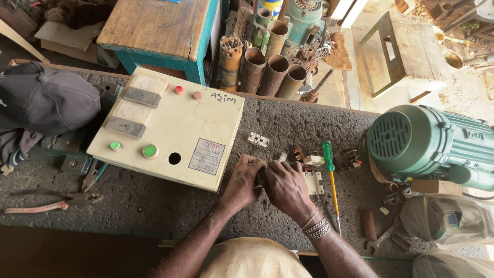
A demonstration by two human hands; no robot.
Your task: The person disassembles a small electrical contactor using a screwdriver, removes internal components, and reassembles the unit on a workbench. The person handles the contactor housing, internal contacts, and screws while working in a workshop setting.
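- Bench [154, 206]: rough dark mat on top.
- Cream control box [170, 128] just left of both hands.
- Green motor [427, 141] far right.
- Left hand [242, 183] and right hand [285, 188] pressed together at bench centre, grips closed on a small dark part [260, 177], mostly hidden.
- Green-handled screwdriver [329, 170] just right of them.

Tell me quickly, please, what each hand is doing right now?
Left hand: closed on a small dark part.
Right hand: closed on the same part.

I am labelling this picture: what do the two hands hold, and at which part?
Both the left hand and the right hand close around a small dark part between them; the fingers hide it, so the exact place cannot be told.
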